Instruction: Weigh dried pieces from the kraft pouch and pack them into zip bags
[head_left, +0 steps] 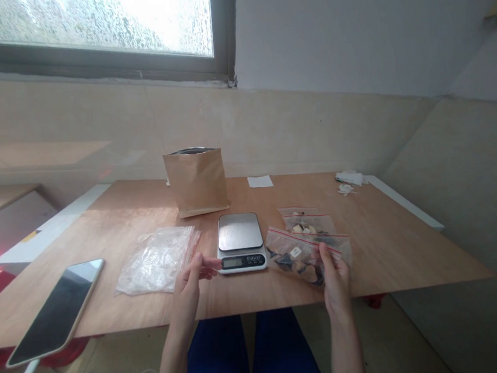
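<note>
A right hand (335,277) grips a clear zip bag (293,258) of dark and pale dried pieces at lower right of the frame, the bag's long axis and red-striped seal slanting from upper left to lower right. The open left hand (191,278) hovers just beside a digital kitchen scale (240,242); a second bag (307,222) lies behind on the plywood table (380,256).

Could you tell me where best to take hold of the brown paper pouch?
Probably around its middle, from the left front: the kraft paper pouch stands upright on a flat base, and its top looks open, so squeezing there could crush it. The digital scale sits in front to the right, so the left approach avoids it.
</note>
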### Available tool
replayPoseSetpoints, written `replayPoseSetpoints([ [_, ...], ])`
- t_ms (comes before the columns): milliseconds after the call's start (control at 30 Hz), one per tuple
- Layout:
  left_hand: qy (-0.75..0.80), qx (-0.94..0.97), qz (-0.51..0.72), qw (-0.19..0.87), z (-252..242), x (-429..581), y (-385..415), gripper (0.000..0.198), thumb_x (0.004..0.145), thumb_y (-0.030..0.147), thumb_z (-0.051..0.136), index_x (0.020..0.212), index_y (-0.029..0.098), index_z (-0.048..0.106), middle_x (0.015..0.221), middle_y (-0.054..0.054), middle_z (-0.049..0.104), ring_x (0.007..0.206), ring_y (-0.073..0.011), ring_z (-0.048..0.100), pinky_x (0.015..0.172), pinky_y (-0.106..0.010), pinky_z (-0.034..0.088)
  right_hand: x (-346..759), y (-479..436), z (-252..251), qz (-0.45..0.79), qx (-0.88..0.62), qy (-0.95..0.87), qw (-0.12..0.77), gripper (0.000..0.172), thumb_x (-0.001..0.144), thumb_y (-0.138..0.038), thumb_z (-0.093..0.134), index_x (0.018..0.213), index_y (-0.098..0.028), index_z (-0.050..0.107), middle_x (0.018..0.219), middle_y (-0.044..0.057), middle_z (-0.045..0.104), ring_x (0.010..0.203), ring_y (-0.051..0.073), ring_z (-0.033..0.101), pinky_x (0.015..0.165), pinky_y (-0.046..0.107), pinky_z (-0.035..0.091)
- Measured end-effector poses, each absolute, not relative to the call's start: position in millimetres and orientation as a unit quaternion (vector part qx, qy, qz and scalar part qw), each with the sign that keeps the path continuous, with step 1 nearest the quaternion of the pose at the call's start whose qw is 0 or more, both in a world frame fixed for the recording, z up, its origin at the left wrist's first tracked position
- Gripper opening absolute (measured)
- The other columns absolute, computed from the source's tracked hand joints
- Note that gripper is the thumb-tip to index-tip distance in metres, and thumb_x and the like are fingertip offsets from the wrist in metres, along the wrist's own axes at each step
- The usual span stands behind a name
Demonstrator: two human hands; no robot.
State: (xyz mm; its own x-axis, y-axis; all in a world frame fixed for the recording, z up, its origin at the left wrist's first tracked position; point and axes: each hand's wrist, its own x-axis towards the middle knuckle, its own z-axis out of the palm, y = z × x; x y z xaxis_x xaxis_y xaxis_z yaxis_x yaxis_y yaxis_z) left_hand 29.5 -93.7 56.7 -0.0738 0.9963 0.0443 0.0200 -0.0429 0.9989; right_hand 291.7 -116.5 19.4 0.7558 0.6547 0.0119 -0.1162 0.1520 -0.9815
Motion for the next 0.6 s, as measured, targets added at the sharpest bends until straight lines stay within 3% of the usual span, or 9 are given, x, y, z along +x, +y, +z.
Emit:
replayPoseSetpoints([
  [200,0.522,0.489,0.524,0.463,60.5,32.8,-95.1,0.045,0.076,0.054,0.048,0.066,0.015,0.069,0.072,-0.009,0.07,0.063,-0.0176,0.06,0.062,-0.028,0.048,291.6,-113.8,16.0,0.266,-0.61,-0.225,0.712,0.042,0.061,-0.054,0.068,0.069,-0.013,0.067,0.064,0.006,0.068,0.059,0.019,0.062,0.055,0.028,0.047],
  [600,0.513,0.482,0.518,0.485,58.3,37.7,-94.6,0.044,0.076,0.054,0.049,0.072,0.015,0.069,0.072,-0.007,0.068,0.064,-0.0164,0.059,0.063,-0.028,0.047,290.3,-111.0,12.2,0.298,-0.618,-0.226,0.692,0.046,0.057,-0.058,0.07,0.066,-0.013,0.067,0.06,0.006,0.067,0.058,0.019,0.06,0.056,0.029,0.046],
])
